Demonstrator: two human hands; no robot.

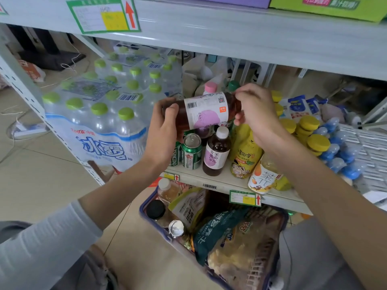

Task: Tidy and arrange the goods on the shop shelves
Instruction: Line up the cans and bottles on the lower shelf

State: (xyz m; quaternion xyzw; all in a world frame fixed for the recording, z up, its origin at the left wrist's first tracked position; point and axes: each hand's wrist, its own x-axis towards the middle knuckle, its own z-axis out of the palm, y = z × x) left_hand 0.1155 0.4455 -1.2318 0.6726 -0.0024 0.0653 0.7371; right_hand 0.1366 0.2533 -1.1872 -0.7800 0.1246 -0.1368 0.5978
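A dark drink bottle with a white and purple label [206, 110] lies sideways in the air in front of the lower shelf [226, 182]. My left hand [165, 126] grips its bottom end and my right hand [254, 110] grips its cap end. Below it on the shelf stand a matching dark bottle with a white cap [216, 152], green beer cans [191, 152], a yellow cartoon bottle [244, 154] and a tea bottle [265, 177]. More bottles with pink and green caps stand behind the held one.
A blue shopping basket [150, 218] with snack bags and bottles sits on the floor below the shelf. Shrink-wrapped packs of green-capped water bottles [100, 114] are stacked at the left. Yellow-capped and blue-capped bottles [326, 139] fill the shelf's right side. The upper shelf [230, 32] overhangs.
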